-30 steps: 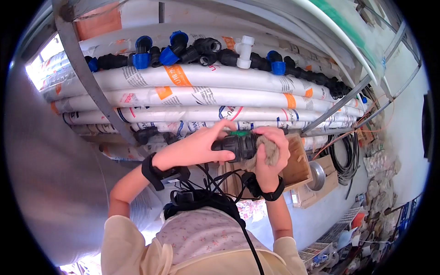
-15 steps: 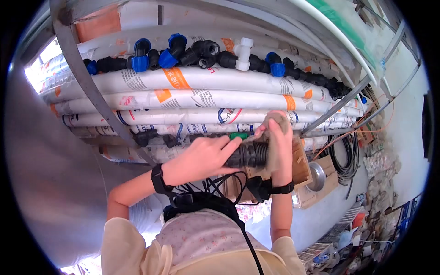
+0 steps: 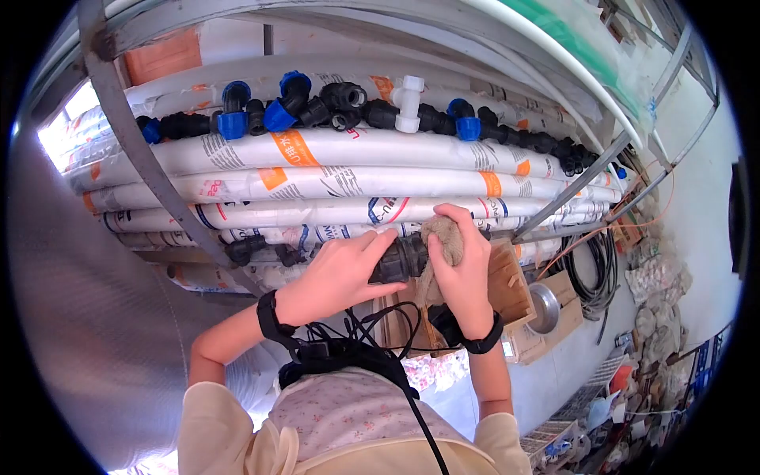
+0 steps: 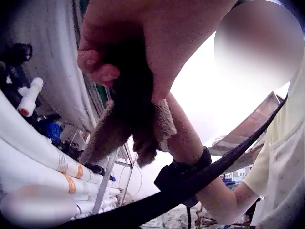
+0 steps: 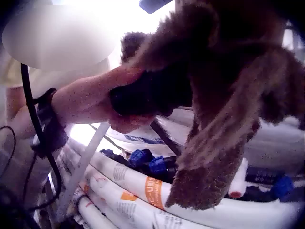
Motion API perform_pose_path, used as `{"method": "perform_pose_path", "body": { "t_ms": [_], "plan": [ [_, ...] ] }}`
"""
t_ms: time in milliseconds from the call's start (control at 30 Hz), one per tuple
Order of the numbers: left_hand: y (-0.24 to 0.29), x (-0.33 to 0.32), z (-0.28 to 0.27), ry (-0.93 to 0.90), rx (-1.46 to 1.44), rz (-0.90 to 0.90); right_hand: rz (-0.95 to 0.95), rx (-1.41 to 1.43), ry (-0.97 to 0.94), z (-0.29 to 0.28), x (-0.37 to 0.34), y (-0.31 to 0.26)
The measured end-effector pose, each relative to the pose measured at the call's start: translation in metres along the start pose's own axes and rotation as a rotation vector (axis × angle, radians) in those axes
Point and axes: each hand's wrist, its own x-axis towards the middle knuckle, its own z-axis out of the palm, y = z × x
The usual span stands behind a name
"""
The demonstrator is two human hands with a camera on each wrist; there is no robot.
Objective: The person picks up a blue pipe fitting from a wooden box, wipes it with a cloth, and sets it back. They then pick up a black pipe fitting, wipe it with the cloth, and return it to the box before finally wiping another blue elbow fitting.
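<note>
In front of the body, my left hand (image 3: 336, 273) grips a black ribbed pipe fitting (image 3: 393, 263), fingers on its far side and thumb on the near side. A greyish-brown cloth (image 3: 445, 237) is bunched in my right hand (image 3: 467, 277), which holds it against the fitting's right end. Part of the cloth hangs below the fitting. The right wrist view shows the fuzzy cloth (image 5: 205, 176) draped past the dark fitting (image 5: 147, 93). That end of the fitting is mostly hidden by the cloth.
Wrapped white pipes (image 3: 332, 182) lie stacked behind the hands, with black and blue fittings (image 3: 289, 103) and a white tee (image 3: 408, 103) along the top. Metal rack bars (image 3: 150, 158) cross on both sides. Below right are an open box (image 3: 507, 285) and coiled black hose (image 3: 594, 273).
The right hand, raised with the cloth spread at the fitting's end half a second ago, now bunches the cloth against that end. Both hands and the fitting have shifted left in the head view.
</note>
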Motion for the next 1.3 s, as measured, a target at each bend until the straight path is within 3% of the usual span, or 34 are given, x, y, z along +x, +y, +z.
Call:
{"method": "perform_pose_path", "body": {
  "t_ms": [167,400,500,533,633,733,867,967,1067,1167,1267,1300],
  "plan": [
    [-0.001,-0.006,0.001,-0.085,0.218,0.034,0.128,0.066,0.007,0.015,0.001,0.01],
    [0.002,-0.009,-0.007,-0.175,0.42,0.215,0.248,0.18,-0.187,0.023,0.013,0.038],
    [-0.001,-0.015,-0.005,-0.151,0.34,0.158,0.474,0.562,-0.233,0.02,0.013,0.047],
    [-0.001,-0.015,-0.007,-0.136,0.263,0.114,0.526,0.689,-0.212,0.019,0.012,0.056],
    [0.002,-0.018,-0.011,-0.071,0.044,0.009,0.697,1.079,0.25,0.014,0.008,0.044],
    [0.007,-0.014,-0.011,-0.03,-0.12,-0.067,0.64,1.162,0.271,0.003,0.01,0.057],
    [0.007,-0.009,-0.008,-0.138,-0.246,-0.223,0.228,0.799,0.177,-0.013,0.009,0.006],
    [0.008,-0.008,-0.007,-0.155,-0.338,-0.248,-0.28,0.039,-0.197,-0.012,-0.003,-0.012],
    [0.008,-0.011,-0.005,-0.14,-0.343,-0.23,-0.556,-0.399,-0.265,-0.006,-0.004,-0.03],
    [0.007,-0.017,-0.001,-0.113,-0.283,-0.161,-0.502,-0.41,-0.191,-0.002,-0.007,-0.029],
    [0.011,-0.021,0.0,-0.149,-0.162,-0.072,-0.173,-0.472,-0.375,0.002,-0.015,-0.025],
    [0.011,-0.024,0.001,-0.167,-0.104,-0.041,-0.165,-0.423,-0.358,0.003,-0.016,-0.021]
  ]
}}
